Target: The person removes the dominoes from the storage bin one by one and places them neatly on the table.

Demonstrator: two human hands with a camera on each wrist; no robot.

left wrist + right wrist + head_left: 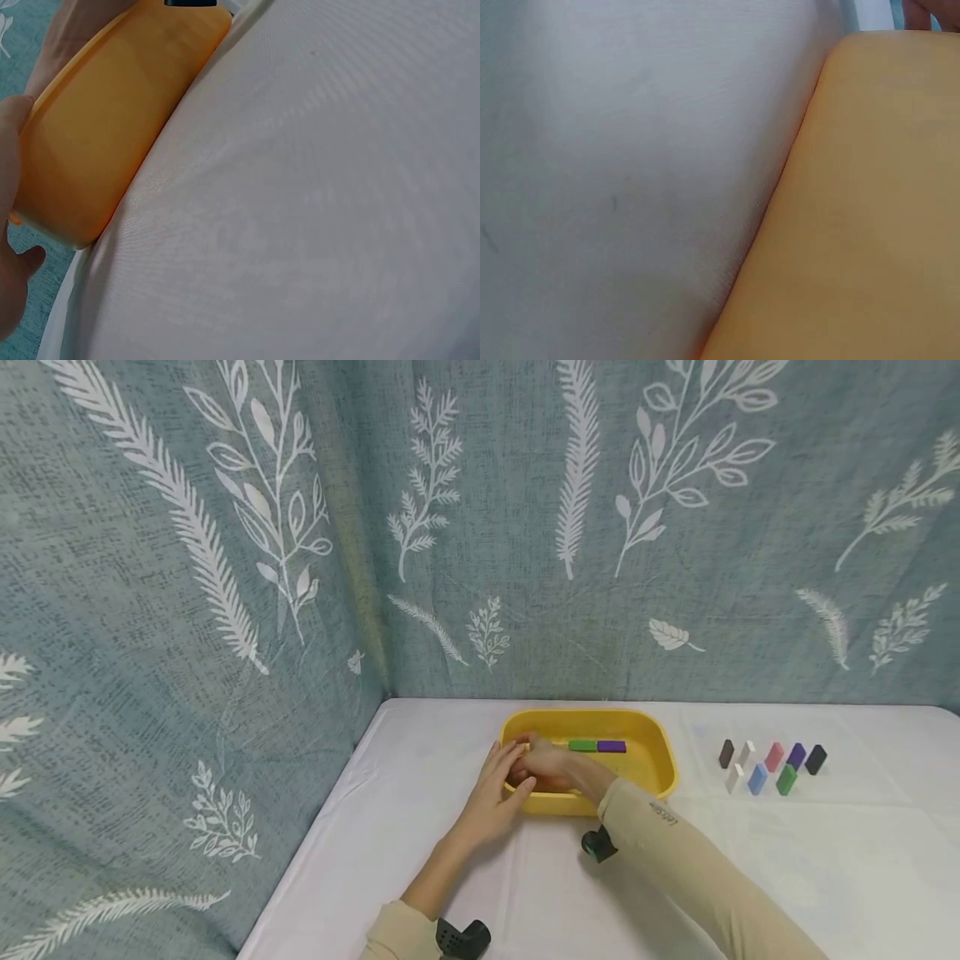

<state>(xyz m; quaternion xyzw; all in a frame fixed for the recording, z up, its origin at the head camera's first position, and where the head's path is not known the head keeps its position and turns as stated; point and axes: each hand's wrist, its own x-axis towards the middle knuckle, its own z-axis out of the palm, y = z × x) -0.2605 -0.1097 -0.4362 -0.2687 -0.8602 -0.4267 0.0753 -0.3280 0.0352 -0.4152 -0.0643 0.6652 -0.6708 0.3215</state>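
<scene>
A yellow tray (651, 768) stands on the white table, holding a green block (582, 746) and a purple block (611, 747) laid end to end. My right hand (546, 762) reaches over the front rim into the tray's left part; its fingertips are hidden, and I cannot tell whether they hold anything. At the tray's left end is my left hand (489, 802), fingers extended over the rim close to the right hand and thumb spread apart. In the left wrist view the tray's outer wall (112, 127) shows beside the left fingers. The right wrist view is mostly tray wall (870, 202).
Right of the tray, several small blocks stand upright in two rows, among them a pink block (774, 757), a blue block (757, 779) and a black block (816, 760). A patterned blue-green curtain (517, 527) hangs behind the table and along its left side.
</scene>
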